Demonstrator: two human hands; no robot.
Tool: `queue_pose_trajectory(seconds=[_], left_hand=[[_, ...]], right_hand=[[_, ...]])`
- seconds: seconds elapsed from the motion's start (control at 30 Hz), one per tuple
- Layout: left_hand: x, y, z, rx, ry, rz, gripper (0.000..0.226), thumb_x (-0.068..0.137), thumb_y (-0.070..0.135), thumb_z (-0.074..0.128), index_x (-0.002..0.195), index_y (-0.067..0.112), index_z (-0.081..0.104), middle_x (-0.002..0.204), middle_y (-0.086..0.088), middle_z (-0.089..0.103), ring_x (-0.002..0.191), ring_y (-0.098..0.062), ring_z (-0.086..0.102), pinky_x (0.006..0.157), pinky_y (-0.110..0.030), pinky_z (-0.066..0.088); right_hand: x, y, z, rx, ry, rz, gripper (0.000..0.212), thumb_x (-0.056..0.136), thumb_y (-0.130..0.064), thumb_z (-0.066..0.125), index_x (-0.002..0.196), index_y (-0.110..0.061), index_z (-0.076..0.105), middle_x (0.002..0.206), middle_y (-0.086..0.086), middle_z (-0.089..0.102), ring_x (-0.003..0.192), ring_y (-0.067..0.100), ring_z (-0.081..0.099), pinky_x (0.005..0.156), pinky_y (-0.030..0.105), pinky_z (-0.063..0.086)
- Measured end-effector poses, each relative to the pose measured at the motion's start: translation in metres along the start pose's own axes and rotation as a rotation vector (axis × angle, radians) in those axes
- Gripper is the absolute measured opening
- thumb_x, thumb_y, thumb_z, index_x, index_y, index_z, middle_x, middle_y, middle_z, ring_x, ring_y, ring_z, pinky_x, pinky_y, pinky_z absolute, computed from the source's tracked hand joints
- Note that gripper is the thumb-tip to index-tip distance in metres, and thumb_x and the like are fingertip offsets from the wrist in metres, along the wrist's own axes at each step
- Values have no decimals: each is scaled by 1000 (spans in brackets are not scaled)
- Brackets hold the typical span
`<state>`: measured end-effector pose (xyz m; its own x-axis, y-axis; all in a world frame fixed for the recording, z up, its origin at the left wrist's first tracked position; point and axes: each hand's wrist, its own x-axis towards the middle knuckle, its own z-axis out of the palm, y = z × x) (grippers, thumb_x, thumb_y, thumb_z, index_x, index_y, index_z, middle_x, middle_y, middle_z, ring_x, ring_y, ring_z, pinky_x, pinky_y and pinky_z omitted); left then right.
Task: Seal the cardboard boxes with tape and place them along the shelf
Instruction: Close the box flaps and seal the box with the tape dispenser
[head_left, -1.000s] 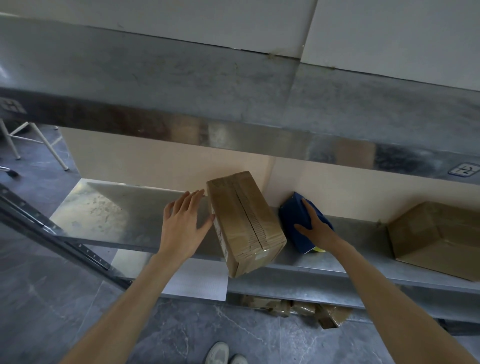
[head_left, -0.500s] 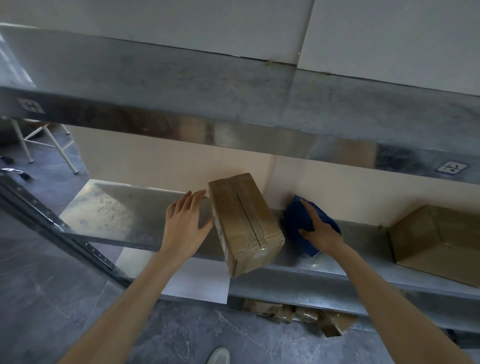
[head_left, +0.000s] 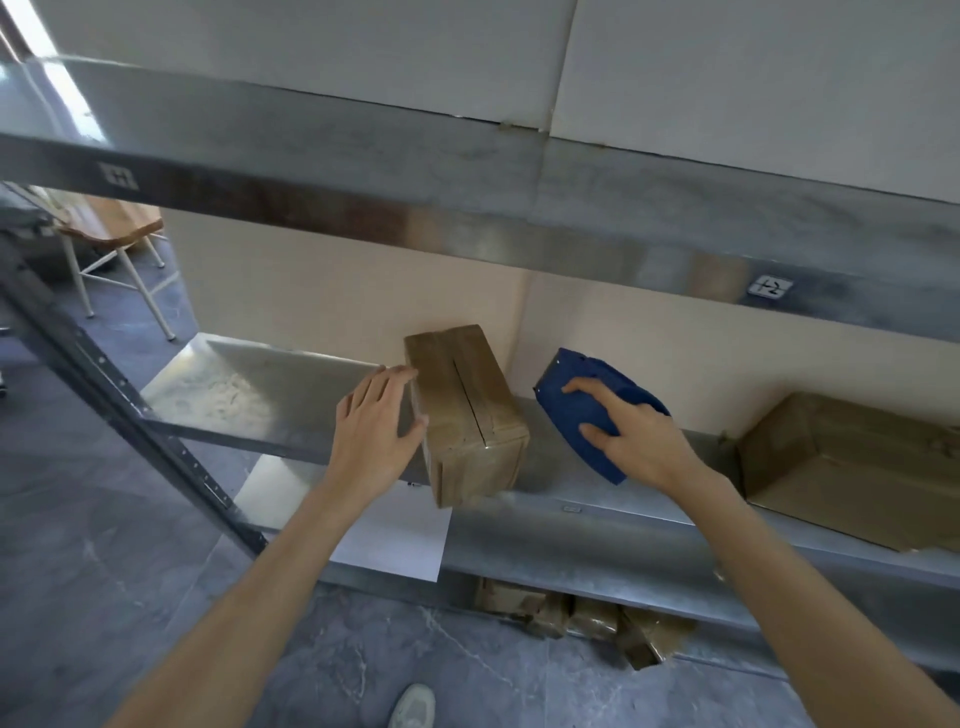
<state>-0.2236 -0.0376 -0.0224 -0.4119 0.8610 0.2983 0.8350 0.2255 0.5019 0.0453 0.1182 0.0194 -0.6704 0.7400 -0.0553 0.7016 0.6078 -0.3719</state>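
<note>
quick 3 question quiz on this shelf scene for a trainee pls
1. True or false: the right hand holds the blue tape dispenser on top of the small box.
2. Where does the left hand touch the small box? A: its left side. B: its top. C: nowhere.
3. How many cardboard boxes stand on the middle shelf?
Key: 1 false, the right hand holds the dispenser to the right of the box. 2 A. 3 two.
</note>
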Motion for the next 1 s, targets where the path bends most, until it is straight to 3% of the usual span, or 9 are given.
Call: queue_pose_trajectory(seconds=[0.17,0.33,0.47,0.63,0.77,0.87,1.0], left_hand=[[0,20,-8,-127,-37,50,43,96,29,61,138,26,50,146,7,48,136,-14,40,111,-35,24],[8,34,-18,-371,-162,68,40,96,27,63,135,31,54,133,13,58,120,-1,52,99,-23,39],[9,37,-27,-539,-356,70,42,97,7,58,133,29,58,125,12,64,110,6,60,91,-11,44],[3,35,-36,-690,-566,75,49,99,-7,46,134,25,58,133,11,61,120,3,57,95,-14,47],[-2,33,-37,-687,-655,110,43,99,-7,47,125,22,65,118,13,70,113,-3,63,92,-16,49],[-3,31,-35,-664,-678,95,39,98,-10,47,120,15,69,109,7,74,103,-6,67,87,-18,50],[-2,28,-33,-651,-692,80,32,97,-8,50,117,9,70,111,-1,73,104,-12,68,91,-26,53]], right_hand=[[-23,-28,-16,-96,117,-133,31,101,-33,45,129,-44,42,71,1,62,52,14,53,54,33,47],[-41,-53,-18,-138,81,-266,37,92,-62,42,127,-52,33,92,-6,64,61,9,58,59,30,55],[-53,-62,-11,-191,13,-378,44,88,-64,50,127,-53,33,98,-6,66,68,10,58,67,32,54],[-66,-69,-5,-225,1,-474,40,90,-62,44,128,-52,38,78,-5,64,57,12,48,64,29,48],[-72,-73,-1,-243,60,-536,36,89,-53,54,124,-47,51,56,-4,53,46,13,39,50,28,43],[-73,-75,2,-264,52,-535,36,90,-53,54,125,-46,52,56,-3,53,46,14,41,50,30,44],[-75,-79,3,-273,8,-499,40,89,-60,39,128,-50,45,68,-3,61,53,16,49,57,32,48]])
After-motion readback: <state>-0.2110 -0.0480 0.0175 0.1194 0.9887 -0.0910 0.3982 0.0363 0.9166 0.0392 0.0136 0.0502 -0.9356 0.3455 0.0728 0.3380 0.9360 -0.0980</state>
